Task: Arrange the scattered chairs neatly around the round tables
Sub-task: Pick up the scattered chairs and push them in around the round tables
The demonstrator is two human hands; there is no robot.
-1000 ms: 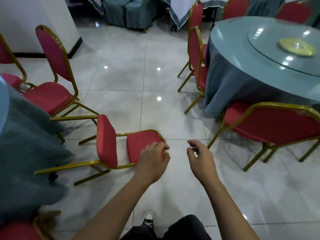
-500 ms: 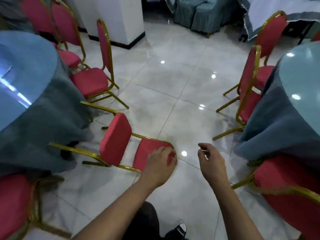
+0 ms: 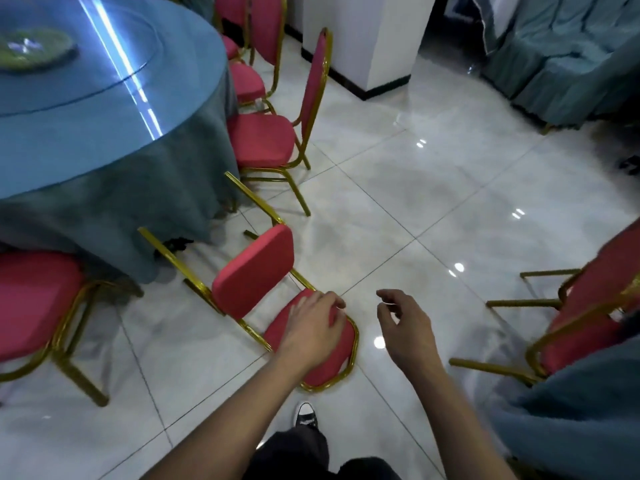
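Centrally, a red chair with a gold frame lies tipped on its back (image 3: 254,270) on the white tiled floor (image 3: 433,209), its backrest flat against the tiles nearest the viewer and its seat pad standing up, the gold legs pointing toward the blue-draped round table (image 3: 114,147) at upper left. The left hand (image 3: 313,329) rests over the backrest near its gold rim, fingers bent across the red padding; whether they close round the rim cannot be told. The right hand (image 3: 405,327) hovers just beside the chair's top edge, over bare tile, fingers loosely curled and holding nothing.

Compared with half a second before, the view has swung leftward: the left table now fills the upper left corner, with its glass turntable and a green dish (image 3: 33,50) in sight, whereas earlier only its edge appeared. The right-hand table, formerly prominent, is reduced to a fold of blue cloth (image 3: 575,410) at lower right, with one red chair (image 3: 588,320) beside it. Both hands keep much the same pose and spacing, the left on the backrest as before. The fallen chair lies in the same attitude, now closer to the viewer.

An upright chair (image 3: 273,133) stands tucked against the left table, with more behind it; another seat (image 3: 34,299) shows at lower left. A white pillar (image 3: 374,39) rises beyond. One sneaker (image 3: 305,414) shows at bottom centre.
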